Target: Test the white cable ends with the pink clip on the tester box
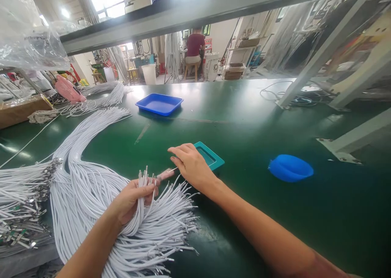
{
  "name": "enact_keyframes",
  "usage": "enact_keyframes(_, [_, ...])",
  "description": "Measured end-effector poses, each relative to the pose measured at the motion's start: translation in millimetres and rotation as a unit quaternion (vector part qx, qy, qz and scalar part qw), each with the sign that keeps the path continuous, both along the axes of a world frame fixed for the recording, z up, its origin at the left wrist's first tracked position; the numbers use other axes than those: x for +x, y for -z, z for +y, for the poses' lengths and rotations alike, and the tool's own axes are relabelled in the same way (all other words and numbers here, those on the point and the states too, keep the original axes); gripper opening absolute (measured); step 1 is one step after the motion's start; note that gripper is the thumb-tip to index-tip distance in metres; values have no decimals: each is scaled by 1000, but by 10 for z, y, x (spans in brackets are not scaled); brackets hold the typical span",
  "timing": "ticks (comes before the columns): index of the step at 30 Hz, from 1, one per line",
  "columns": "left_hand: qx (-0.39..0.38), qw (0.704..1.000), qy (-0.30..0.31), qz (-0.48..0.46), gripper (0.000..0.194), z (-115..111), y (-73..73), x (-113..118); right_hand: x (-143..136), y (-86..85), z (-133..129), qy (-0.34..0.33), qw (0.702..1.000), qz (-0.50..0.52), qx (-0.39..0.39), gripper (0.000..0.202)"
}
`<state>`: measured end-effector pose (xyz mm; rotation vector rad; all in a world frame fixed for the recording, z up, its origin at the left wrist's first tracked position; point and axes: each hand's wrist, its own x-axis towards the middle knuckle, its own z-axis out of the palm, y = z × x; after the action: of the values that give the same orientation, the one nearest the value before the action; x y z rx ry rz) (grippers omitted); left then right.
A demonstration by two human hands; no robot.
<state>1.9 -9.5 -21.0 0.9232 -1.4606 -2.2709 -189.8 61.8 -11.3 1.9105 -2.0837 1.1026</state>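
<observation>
My left hand point(136, 196) is closed around several white cables point(142, 212), whose cut ends stick up above the thumb. Its index finger stretches to the right under the thin end of one cable. My right hand point(195, 168) comes over from the right, with its fingers closed at that thin end; the contact is partly hidden beneath the hand. A large bundle of white cables point(91, 176) curves across the table, its loose ends fanned out below my hands. Just behind my right hand lies a small teal tray point(218, 162), partly covered by it.
A blue tray point(160, 111) stands farther back on the green table point(244, 212). To the right lies a blue bowl-like container point(290, 168), near metal frame legs point(339, 149). Cables with metal connectors point(24, 212) pile up at left. A seated person point(194, 45) is in the background.
</observation>
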Motion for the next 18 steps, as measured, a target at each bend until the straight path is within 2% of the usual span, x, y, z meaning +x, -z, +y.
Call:
enact_keyframes(2, [-10, 1000, 17, -21, 25, 3, -6, 28, 79, -92, 48, -31, 996, -82, -9, 18])
enact_keyframes(5, [-27, 998, 33, -48, 24, 3, -24, 74, 195, -176, 113, -75, 981, -174, 35, 11])
enact_keyframes(9, [-62, 997, 22, -47, 18, 16, -76, 83, 321, -117, 118, -126, 943, -286, 119, 10])
enact_keyframes(11, [-71, 996, 12, -53, 17, 21, -96, 74, 378, -44, 93, -136, 920, -343, 134, 8])
enact_keyframes(13, [-81, 995, -1, -62, 17, 17, -101, 70, 425, 18, 70, -127, 911, -372, 128, 5])
enact_keyframes(18, [-126, 987, -65, -74, 18, 2, -79, 82, 472, 45, 64, -115, 916, -370, 107, 7])
